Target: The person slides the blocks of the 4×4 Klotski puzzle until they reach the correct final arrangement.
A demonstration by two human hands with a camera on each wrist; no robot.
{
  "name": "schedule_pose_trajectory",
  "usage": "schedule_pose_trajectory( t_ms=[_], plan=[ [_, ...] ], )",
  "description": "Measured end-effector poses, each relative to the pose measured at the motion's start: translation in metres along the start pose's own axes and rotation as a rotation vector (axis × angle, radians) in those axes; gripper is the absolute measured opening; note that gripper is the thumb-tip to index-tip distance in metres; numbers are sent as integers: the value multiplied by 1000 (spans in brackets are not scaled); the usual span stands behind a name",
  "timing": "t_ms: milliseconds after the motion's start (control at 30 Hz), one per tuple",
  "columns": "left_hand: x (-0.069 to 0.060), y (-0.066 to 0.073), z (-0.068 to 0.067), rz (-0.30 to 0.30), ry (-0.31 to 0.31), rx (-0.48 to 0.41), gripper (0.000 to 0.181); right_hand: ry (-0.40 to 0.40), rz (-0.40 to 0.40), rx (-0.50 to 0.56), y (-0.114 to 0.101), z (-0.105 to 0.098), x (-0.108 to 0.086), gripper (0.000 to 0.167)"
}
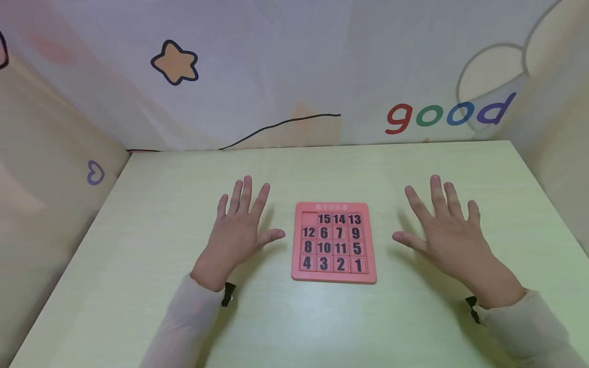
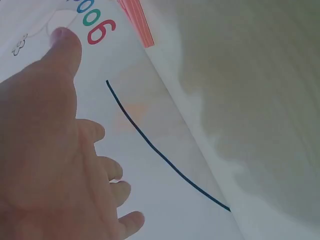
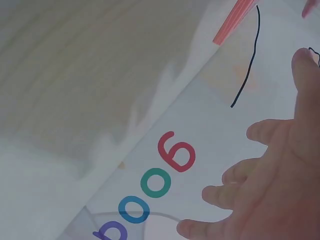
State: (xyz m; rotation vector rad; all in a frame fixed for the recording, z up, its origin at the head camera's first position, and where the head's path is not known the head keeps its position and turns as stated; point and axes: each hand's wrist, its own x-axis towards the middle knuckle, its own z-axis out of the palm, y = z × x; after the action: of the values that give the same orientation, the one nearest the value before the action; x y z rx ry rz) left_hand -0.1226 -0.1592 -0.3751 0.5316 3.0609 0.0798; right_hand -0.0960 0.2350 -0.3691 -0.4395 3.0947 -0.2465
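A pink number slide puzzle (image 1: pixel 334 279) lies flat on the table, its numbered tiles in a square grid with a gap at the top left corner. The top row reads 15, 14, 13 and the bottom row 4, 3, 2, 1. To its left my left hand (image 1: pixel 239 227) hovers palm down, fingers spread, the thumb pointing at the puzzle without touching it. My right hand (image 1: pixel 453 237) is held the same way on the right side, farther from the puzzle. Both hands hold nothing. Each wrist view catches only an edge of the puzzle (image 2: pixel 137 22) (image 3: pixel 235 22).
The pale table (image 1: pixel 285 322) meets a printed cloth (image 1: pixel 294 61) at the back, which carries a star (image 1: pixel 175 62) and the coloured word "good" (image 1: pixel 448 113). Cloth also stands along the left and right sides.
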Motion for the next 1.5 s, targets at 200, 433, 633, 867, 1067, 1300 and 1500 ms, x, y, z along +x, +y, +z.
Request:
schedule_pose_trajectory(
  t_ms=[200, 433, 633, 867, 1067, 1300, 1500],
  plan=[
    [-2, 3, 3, 43, -80, -134, 109, -16, -37, 32, 0, -3, 1, 95],
    [3, 13, 9, 106, -118, -268, 119, -54, -114, 48, -9, -6, 7, 95],
    [7, 19, 14, 133, -149, -267, 121, -69, -146, 38, -16, -6, 13, 95],
    [2, 37, 22, 140, -216, -305, 122, -75, -171, 48, -21, -5, 18, 96],
    [-18, 48, 26, 85, -274, -315, 111, -92, -193, 36, -26, -8, 24, 96],
    [-36, 55, 28, 81, -266, -270, 97, -124, -205, 57, -35, -12, 29, 96],
    [-45, 58, 25, 102, -319, -253, 95, -109, -214, 59, -39, -13, 25, 94]
  ],
)
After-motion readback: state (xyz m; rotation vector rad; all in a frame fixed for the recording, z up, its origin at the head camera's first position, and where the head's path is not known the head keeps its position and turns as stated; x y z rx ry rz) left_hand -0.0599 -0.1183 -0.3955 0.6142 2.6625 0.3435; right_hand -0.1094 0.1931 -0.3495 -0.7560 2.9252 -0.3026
